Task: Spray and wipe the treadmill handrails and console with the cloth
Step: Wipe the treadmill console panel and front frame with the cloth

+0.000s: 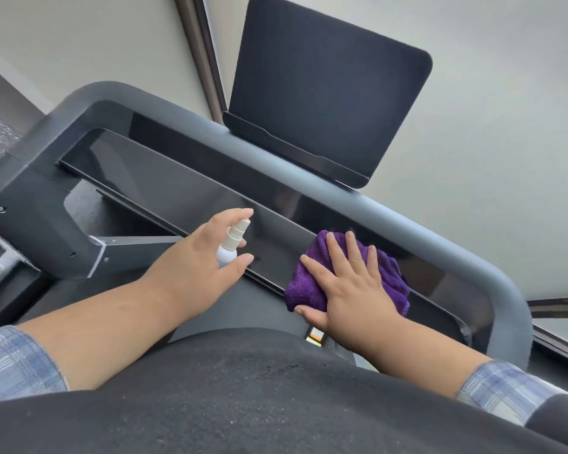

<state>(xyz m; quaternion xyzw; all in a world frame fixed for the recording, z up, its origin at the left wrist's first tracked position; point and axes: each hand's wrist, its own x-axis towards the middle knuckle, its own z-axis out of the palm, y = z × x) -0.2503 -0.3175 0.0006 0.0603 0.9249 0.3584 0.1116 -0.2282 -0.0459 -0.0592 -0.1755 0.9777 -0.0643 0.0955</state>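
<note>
The purple cloth [348,273] is pressed flat-fingered by the right hand [351,286] near the console [177,191] panel's right end; its long axis runs leftward, past the spray bottle [232,244] gripped in the left hand [204,257].

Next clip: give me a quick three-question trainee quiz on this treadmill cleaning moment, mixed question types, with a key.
1. True or false: the left hand holds the small white spray bottle.
2. The right hand presses the purple microfibre cloth on: A) the grey curved handrail B) the glossy black console panel C) the dark tablet holder
3. Fill in: the right hand's fingers lie ____ over the cloth.

Key: 1 true; 2 B; 3 spread flat
</note>
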